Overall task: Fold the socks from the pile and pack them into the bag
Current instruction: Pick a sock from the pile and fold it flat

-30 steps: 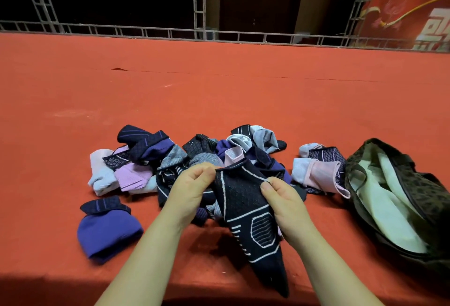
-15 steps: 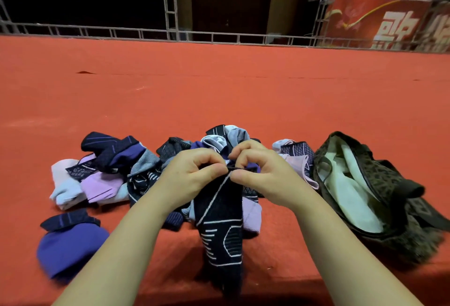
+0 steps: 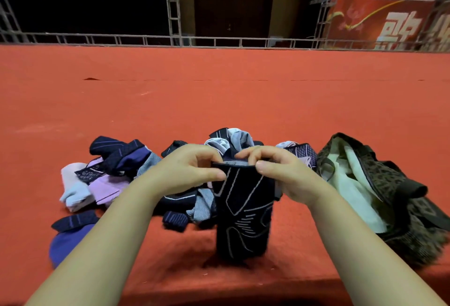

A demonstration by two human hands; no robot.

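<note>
Left hand (image 3: 192,171) and right hand (image 3: 280,171) both pinch top cuff of dark patterned sock (image 3: 243,210), thumbs in front, fingers curled behind; sock hangs upright over red surface (image 3: 219,101), just in front of sock pile (image 3: 126,169). Folded purple sock (image 3: 65,240) lies apart, near left. Brown patterned bag (image 3: 389,184) sits right of pile, mouth open, pale lining showing

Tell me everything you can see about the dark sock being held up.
The dark sock is navy-black knit with thin pale line patterns. It hangs upright, cuff on top, lower end at the red cloth. The left hand and right hand each pinch the cuff edge. It hangs before the sock pile, left of the bag.
</note>
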